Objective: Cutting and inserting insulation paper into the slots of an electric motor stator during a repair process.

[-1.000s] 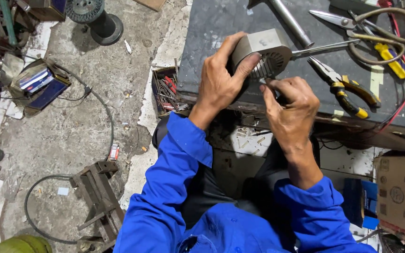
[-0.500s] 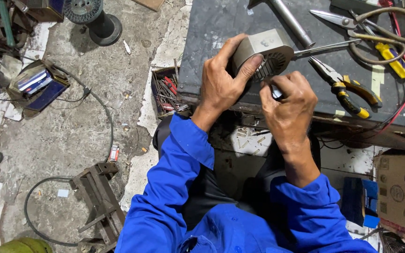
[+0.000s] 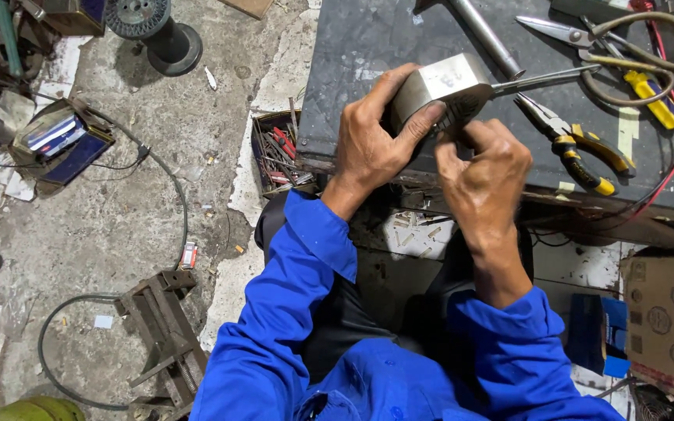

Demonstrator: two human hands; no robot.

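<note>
Metal cylinder (image 3: 440, 87) is the piece we hold at the near edge of the dark workbench (image 3: 368, 39): a squat, dull grey, drum-shaped part, its curved wall smooth and scuffed, with faint marks on the upper face. A thin steel shaft (image 3: 544, 78) runs out of its right side, pointing across the bench toward the scissors (image 3: 563, 31). The end face turned toward us looks ribbed or slotted, though our fingers cover most of it.

Our left hand (image 3: 372, 144) wraps the cylinder from the left, thumb on top and fingers curled around the near side, closed firmly on it. Our right hand (image 3: 484, 175) is bunched just below and right of the cylinder, fingertips pinched together against its ribbed face; we cannot tell whether they grip something small or only press on the part, since the knuckles hide the contact.

Yellow-handled pliers (image 3: 579, 144) lie just right of our right hand, apart from it. A small tray of bits (image 3: 278, 152) sits off the bench's left corner, its contents too jumbled to sort. The cardboard box (image 3: 665, 320) is cut by the right edge, and the vise (image 3: 161, 327) on the concrete floor (image 3: 118, 203) is only partly clear.
</note>
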